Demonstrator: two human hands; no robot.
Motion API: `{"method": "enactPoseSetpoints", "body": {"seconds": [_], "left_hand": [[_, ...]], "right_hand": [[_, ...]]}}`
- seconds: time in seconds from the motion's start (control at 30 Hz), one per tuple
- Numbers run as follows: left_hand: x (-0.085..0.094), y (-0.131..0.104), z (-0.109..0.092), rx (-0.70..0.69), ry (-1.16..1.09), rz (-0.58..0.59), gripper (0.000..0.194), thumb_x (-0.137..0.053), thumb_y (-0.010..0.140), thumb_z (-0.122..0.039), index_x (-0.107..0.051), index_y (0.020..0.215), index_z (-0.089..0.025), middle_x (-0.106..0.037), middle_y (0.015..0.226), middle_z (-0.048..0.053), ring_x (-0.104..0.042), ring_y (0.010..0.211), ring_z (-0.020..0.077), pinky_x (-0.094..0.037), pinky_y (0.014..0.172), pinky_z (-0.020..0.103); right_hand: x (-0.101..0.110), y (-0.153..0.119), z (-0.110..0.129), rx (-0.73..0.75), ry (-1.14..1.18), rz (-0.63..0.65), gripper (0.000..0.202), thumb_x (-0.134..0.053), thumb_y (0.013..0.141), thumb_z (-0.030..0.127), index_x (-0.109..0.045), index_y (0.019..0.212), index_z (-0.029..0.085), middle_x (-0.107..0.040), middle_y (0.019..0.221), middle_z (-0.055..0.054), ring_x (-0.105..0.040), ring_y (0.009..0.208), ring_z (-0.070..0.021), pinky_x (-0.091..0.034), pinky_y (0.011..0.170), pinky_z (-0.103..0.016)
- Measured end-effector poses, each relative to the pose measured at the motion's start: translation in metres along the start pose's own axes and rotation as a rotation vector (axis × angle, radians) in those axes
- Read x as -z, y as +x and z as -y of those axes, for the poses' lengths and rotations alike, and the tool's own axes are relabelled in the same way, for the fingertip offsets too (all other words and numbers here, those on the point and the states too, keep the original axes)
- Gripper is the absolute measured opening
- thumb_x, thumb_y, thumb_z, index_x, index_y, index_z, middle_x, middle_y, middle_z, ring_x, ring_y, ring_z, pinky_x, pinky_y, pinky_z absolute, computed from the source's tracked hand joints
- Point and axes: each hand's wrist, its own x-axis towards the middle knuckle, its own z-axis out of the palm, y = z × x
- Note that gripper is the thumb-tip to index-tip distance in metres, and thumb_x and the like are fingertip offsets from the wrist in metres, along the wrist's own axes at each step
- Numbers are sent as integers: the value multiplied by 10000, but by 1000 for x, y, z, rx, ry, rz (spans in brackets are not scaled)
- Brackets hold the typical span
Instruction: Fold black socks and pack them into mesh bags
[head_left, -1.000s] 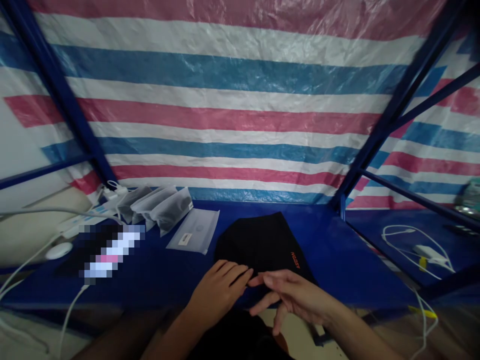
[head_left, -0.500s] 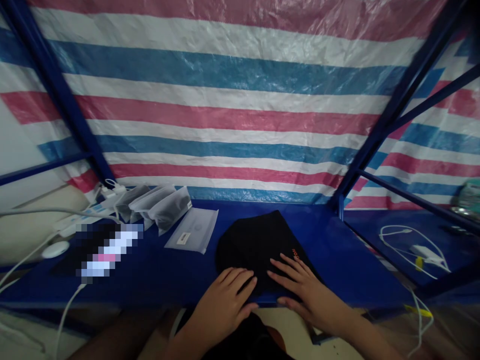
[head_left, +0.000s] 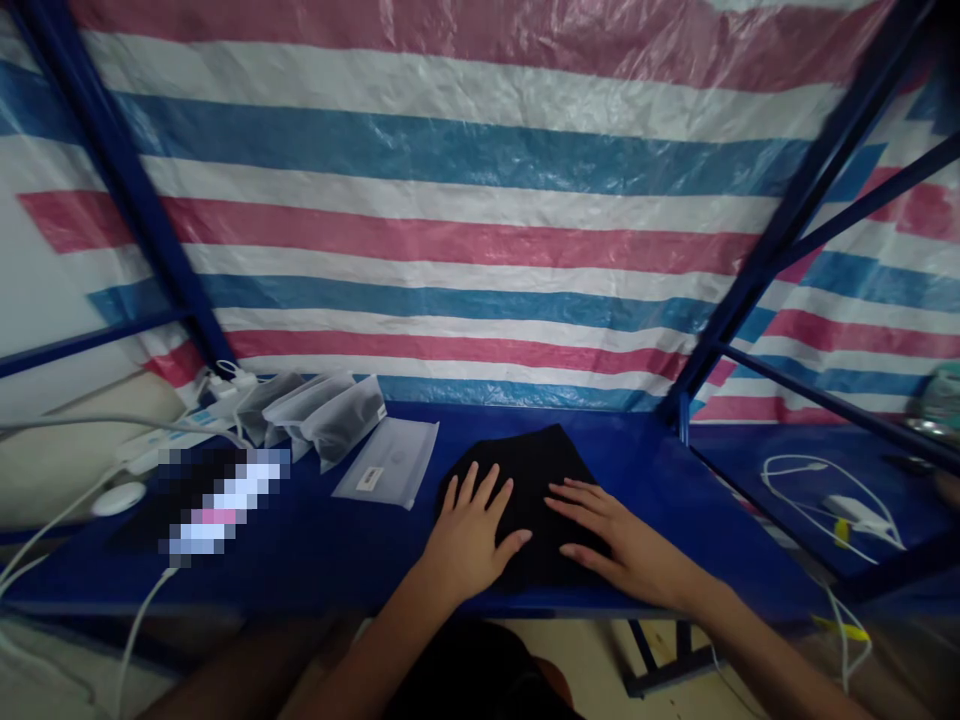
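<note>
Cloth (head_left: 536,458): black, on the table (head_left: 667,480), beneath left hand (head_left: 471,540) and right hand (head_left: 622,535).
Left hand: open, spread wide, palm down on it.
Right hand: open, laid over its right side.
Pouch (head_left: 394,462): flat, beyond the left hand, leftward.
Charger (head_left: 859,513): well right of the right hand.

Dim light leaves soft glare on the striped sheet (head_left: 480,235); lower corners blur.
</note>
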Motion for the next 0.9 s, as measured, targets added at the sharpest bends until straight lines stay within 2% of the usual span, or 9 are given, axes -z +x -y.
{"method": "enactPoseSetpoints", "body": {"seconds": [0.1,0.2,0.33,0.43,0.57,0.67,0.77,0.83,0.9], "left_hand": [[-13,4,5,3,-13,77,780,-466,1031,-731,-485,1633,-235,-312,1759,125,-218,1636,444,-238,1288,715],[-15,3,10,-51,-54,48,758,-476,1030,-730,-510,1614,-248,-349,1744,127,-243,1635,421,-234,1288,708],[5,11,42,-54,-213,-94,562,-414,1114,-576,-597,1530,-247,-531,1636,119,-506,1514,280,-417,1246,507],[24,17,89,111,-127,-264,528,-420,1117,-503,-615,1499,-195,-577,1587,155,-509,1505,299,-386,1256,522],[19,1,127,336,72,-91,619,-470,1064,-578,-600,1520,-180,-514,1636,188,-358,1581,447,-272,1248,697],[-1,-26,112,298,141,-66,621,-408,1080,-571,-582,1543,-195,-494,1653,174,-370,1573,451,-277,1238,699],[-5,-39,86,288,174,-118,595,-398,1079,-597,-663,1450,-215,-571,1589,182,-476,1494,466,-372,1164,697],[11,-32,79,297,195,-142,531,-422,1075,-584,-721,1346,-238,-646,1505,178,-575,1395,448,-429,1112,669],[41,-15,90,322,264,-211,462,-443,1076,-514,-715,1330,-240,-661,1479,181,-599,1358,425,-440,1105,640]], "right_hand": [[-13,5,-7,-2,-50,52,738,-581,1043,652,-320,1687,405,-187,1806,-18,-79,1677,-371,-183,1338,-643],[-22,-4,-14,-43,-69,83,739,-545,1057,661,-256,1696,429,-139,1810,-17,-30,1675,-374,-125,1330,-677],[-21,-22,-21,-89,-51,82,741,-557,1051,661,-242,1690,458,-140,1808,-2,-39,1674,-363,-141,1324,-681],[-13,-28,-25,-99,-29,90,740,-579,1036,671,-286,1680,455,-184,1800,1,-78,1673,-363,-183,1324,-671],[5,-16,-25,-127,-8,37,558,-515,1078,634,-564,1567,370,-482,1680,-40,-382,1593,-349,-333,1298,-600],[22,9,-18,-136,-29,-40,533,-460,1104,608,-708,1430,268,-710,1444,-97,-640,1370,-330,-486,1189,-530],[36,42,-4,-36,-54,-64,531,-529,1077,609,-711,1413,240,-748,1364,-108,-688,1278,-319,-531,1122,-491],[43,66,9,54,-56,-68,503,-587,1058,587,-711,1411,251,-750,1361,-99,-689,1272,-318,-525,1122,-484],[47,91,22,135,-38,-77,462,-610,1055,556,-718,1402,270,-754,1359,-85,-695,1264,-316,-518,1123,-482]]}}
